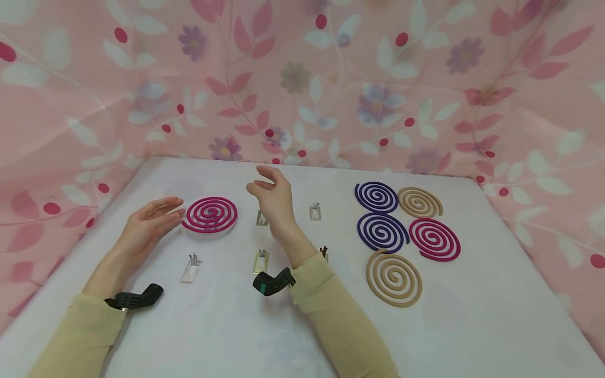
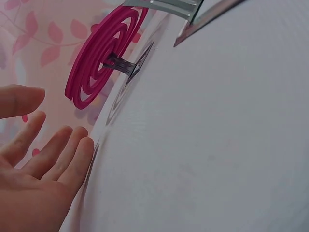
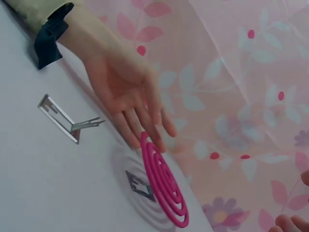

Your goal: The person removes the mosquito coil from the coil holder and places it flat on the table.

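Observation:
A magenta mosquito coil (image 1: 212, 212) lies raised off the table on a small metal stand (image 2: 123, 66), whose prongs hold it at the centre. Just left of the coil is my left hand (image 1: 146, 228), fingers loosely extended; the left wrist view shows a gap between fingertips and coil. My right hand (image 1: 276, 205) hovers to the right of the coil with its fingers gently bent and nothing in them. Beneath it, a gold-coloured stand (image 1: 261, 218) is partly hidden. The right wrist view shows the left hand (image 3: 123, 92) beside the tilted-looking coil (image 3: 161, 179).
Bare stands sit around the hands: a silver one (image 1: 191, 271), a gold one (image 1: 261, 262), a back one (image 1: 315, 212) and a dark one (image 1: 324, 253) partly behind the right sleeve. To the right lie purple coils (image 1: 377, 196), tan coils (image 1: 394, 277) and another magenta coil (image 1: 434, 239).

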Available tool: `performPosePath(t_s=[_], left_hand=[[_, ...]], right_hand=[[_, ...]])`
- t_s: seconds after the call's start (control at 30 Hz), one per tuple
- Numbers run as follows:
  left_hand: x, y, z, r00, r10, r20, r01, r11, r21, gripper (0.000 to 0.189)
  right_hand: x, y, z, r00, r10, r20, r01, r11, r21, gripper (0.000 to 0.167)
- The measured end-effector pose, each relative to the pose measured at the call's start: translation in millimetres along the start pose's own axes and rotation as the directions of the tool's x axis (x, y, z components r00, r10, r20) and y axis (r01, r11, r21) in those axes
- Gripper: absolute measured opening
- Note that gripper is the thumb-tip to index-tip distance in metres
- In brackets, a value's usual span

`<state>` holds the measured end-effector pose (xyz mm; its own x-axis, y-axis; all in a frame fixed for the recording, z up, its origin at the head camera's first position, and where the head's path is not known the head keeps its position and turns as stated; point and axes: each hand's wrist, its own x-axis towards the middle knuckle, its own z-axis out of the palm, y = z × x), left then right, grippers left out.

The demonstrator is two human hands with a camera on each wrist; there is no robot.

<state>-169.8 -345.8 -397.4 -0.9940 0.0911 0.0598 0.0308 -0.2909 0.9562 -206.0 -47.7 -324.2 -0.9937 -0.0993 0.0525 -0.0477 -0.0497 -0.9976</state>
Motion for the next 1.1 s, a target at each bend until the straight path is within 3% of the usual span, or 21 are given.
performPosePath(t_s=[0.2, 0.37, 0.5, 0.8, 1.1], left_hand=[[-0.1, -2.9, -2.2, 1.000, 0.006, 0.026, -0.005, 0.999, -0.034, 0.042], [-0.3, -4.4, -1.2, 0.999, 0.010, 0.034, -0.008, 0.999, -0.050, 0.043], [-0.5, -6.3, -0.1, 1.000, -0.017, 0.019, 0.018, 0.999, -0.031, 0.045], [0.0, -8.3, -0.2, 0.999, -0.027, 0.024, 0.026, 0.999, 0.037, 0.049], [0.1, -9.4, -1.8, 0.994, -0.067, 0.085, 0.067, 0.998, 0.009, 0.056]], right_hand=[[0.0, 20.7, 11.9, 0.993, 0.110, -0.033, -0.107, 0.992, 0.068, 0.036], [-8.3, 35.7, 28.3, 0.972, 0.233, -0.035, -0.228, 0.967, 0.113, 0.036], [-15.4, 42.5, 40.1, 0.957, 0.284, -0.056, -0.274, 0.952, 0.138, 0.040], [-23.9, 56.4, 54.8, 0.938, 0.339, -0.070, -0.318, 0.924, 0.211, 0.053], [-24.1, 61.7, 57.6, 0.940, 0.340, -0.022, -0.322, 0.908, 0.266, 0.062]])
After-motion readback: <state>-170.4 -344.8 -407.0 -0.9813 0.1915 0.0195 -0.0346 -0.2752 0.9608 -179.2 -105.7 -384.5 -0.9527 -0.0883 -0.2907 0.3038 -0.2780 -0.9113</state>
